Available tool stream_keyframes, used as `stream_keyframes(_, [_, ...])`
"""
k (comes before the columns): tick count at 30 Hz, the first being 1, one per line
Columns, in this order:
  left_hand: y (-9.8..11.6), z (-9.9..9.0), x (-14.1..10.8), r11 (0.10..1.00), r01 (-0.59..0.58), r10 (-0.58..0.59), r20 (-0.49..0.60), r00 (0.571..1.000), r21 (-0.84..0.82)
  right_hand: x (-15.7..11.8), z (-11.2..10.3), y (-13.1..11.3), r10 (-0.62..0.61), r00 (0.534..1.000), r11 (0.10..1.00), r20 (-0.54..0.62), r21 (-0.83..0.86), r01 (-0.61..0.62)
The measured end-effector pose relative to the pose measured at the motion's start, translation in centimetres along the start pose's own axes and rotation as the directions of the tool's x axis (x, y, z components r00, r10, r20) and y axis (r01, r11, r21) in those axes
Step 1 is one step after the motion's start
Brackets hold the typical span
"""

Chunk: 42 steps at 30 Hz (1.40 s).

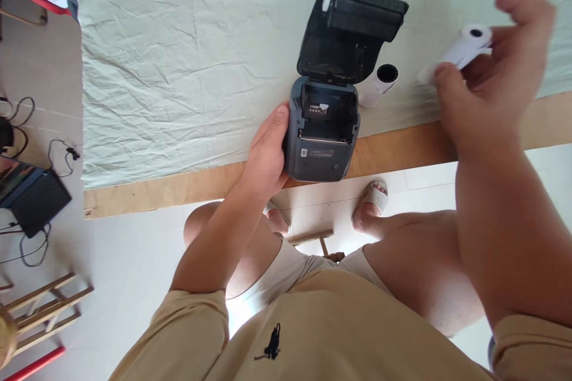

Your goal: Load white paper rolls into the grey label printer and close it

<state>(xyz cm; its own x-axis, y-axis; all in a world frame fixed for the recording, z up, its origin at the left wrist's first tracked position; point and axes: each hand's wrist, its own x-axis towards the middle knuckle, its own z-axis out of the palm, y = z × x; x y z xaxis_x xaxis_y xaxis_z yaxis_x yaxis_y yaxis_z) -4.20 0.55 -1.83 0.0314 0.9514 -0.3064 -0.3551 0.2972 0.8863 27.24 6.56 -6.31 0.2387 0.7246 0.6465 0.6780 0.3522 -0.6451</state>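
Note:
A dark grey portable label printer [319,158] lies at the table's front edge with its lid [346,41] swung up and back, its paper bay exposed. My left hand [269,152] grips the printer by its left side. Off to the right, my right hand [496,71] holds a white paper roll [467,50] between thumb and fingers, one core end showing. That roll is tilted and slightly blurred. Between the printer and my right hand, a second white roll [372,92] with a dark hollow core stands on the cloth.
A pale green wrinkled cloth [179,71] covers the table, leaving a bare wooden front edge [165,190]. My knees are below that edge. On the floor at left are a black device [38,202] with cables and a wooden stool [49,309].

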Motion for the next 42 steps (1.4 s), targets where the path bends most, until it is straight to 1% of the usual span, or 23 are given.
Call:
stream_keyframes(1, [0.0,0.0,0.0,1.000,-0.003,0.003,0.018,1.000,-0.013,0.1,0.3,-0.7,-0.050,0.996,0.997,-0.073,0.062,0.055])
stream_keyframes(3, [0.1,0.1,-0.1,0.999,-0.005,0.007,0.055,0.998,-0.039,0.1,1.0,-3.1,-0.149,0.972,0.976,-0.181,0.132,0.174])
stream_keyframes(4, [0.2,0.1,-0.1,0.999,-0.005,0.008,0.066,0.998,-0.050,-0.2,1.3,-4.7,-0.173,0.965,0.968,-0.196,0.148,0.204])
stream_keyframes(5, [0.3,0.2,-0.1,0.998,-0.003,0.008,0.073,0.997,-0.061,-0.5,1.6,-6.5,-0.182,0.973,0.966,-0.143,0.162,0.204])
stream_keyframes(6, [0.3,0.2,-0.1,0.998,-0.003,0.008,0.077,0.997,-0.068,-0.9,1.8,-8.2,-0.187,0.975,0.957,-0.122,0.199,0.209])
stream_keyframes(8, [0.4,0.3,-0.1,0.998,-0.007,0.012,0.078,0.997,-0.066,-1.8,2.2,-11.1,-0.222,0.975,0.929,0.028,0.310,0.202])
stream_keyframes(9, [0.4,0.3,-0.1,0.998,-0.010,0.014,0.079,0.997,-0.057,-2.2,2.3,-12.1,-0.232,0.968,0.918,0.101,0.352,0.183])
stream_keyframes(10, [0.4,0.3,-0.2,0.999,-0.015,0.018,0.078,0.997,-0.046,-2.4,2.3,-12.7,-0.243,0.959,0.907,0.144,0.385,0.171])
stream_keyframes(11, [0.4,0.3,-0.2,0.999,-0.019,0.021,0.075,0.997,-0.033,-2.5,2.4,-13.0,-0.245,0.957,0.899,0.155,0.405,0.165])
stream_keyframes(12, [0.4,0.4,-0.2,1.000,-0.020,0.021,0.070,0.997,-0.023,-2.5,2.5,-12.9,-0.238,0.961,0.899,0.143,0.408,0.162])
stream_keyframes(15, [0.6,0.4,-0.4,1.000,-0.004,0.004,0.061,0.998,-0.013,-2.0,2.6,-11.4,-0.210,0.978,0.918,0.001,0.344,0.197])
stream_keyframes(18, [0.6,0.4,-0.4,1.000,0.003,-0.002,0.068,0.998,-0.013,-1.2,2.5,-8.5,-0.205,0.972,0.957,-0.116,0.185,0.224])
stream_keyframes(20, [0.5,0.3,-0.3,1.000,-0.007,0.008,0.068,0.998,-0.020,-0.8,2.2,-6.3,-0.178,0.969,0.977,-0.170,0.086,0.195])
stream_keyframes(22, [0.3,0.3,-0.2,1.000,-0.015,0.017,0.051,0.999,-0.025,-0.6,1.8,-4.2,-0.135,0.972,0.989,-0.192,0.041,0.145])
stream_keyframes(24, [0.1,0.2,-0.2,1.000,-0.014,0.014,0.022,1.000,-0.017,-0.7,1.3,-2.8,-0.082,0.985,0.995,-0.154,0.035,0.088])
stream_keyframes(26, [0.0,0.2,-0.1,1.000,-0.015,0.015,0.004,1.000,-0.005,-1.1,0.6,-2.1,-0.011,0.996,1.000,-0.089,0.016,0.013])
stream_keyframes(28, [0.0,0.2,-0.1,1.000,-0.011,0.011,-0.007,1.000,0.003,-1.6,0.0,-2.0,0.079,0.997,0.996,-0.017,-0.035,-0.079])
stream_keyframes(31, [0.1,0.2,-0.1,1.000,-0.007,0.007,-0.008,1.000,-0.012,-1.9,-0.7,-2.4,0.183,0.978,0.978,0.096,-0.124,-0.171])
stream_keyframes(33, [0.0,0.2,0.0,0.999,-0.014,0.015,0.021,1.000,-0.039,-1.8,-1.0,-2.6,0.221,0.965,0.968,0.141,-0.151,-0.199])
stream_keyframes(37, [-0.3,-0.1,0.3,0.997,-0.017,0.023,0.089,0.996,-0.069,-1.4,-1.6,-2.8,0.236,0.951,0.970,0.198,-0.113,-0.217])
stream_keyframes(40, [-0.4,-0.1,0.5,0.998,-0.007,0.011,0.072,0.997,-0.058,-1.0,-2.0,-3.0,0.253,0.925,0.966,0.284,-0.126,-0.226])
stream_keyframes(42, [-0.4,-0.1,0.5,0.999,-0.008,0.010,0.057,0.998,-0.042,-0.7,-2.1,-3.3,0.291,0.910,0.954,0.295,-0.156,-0.254])
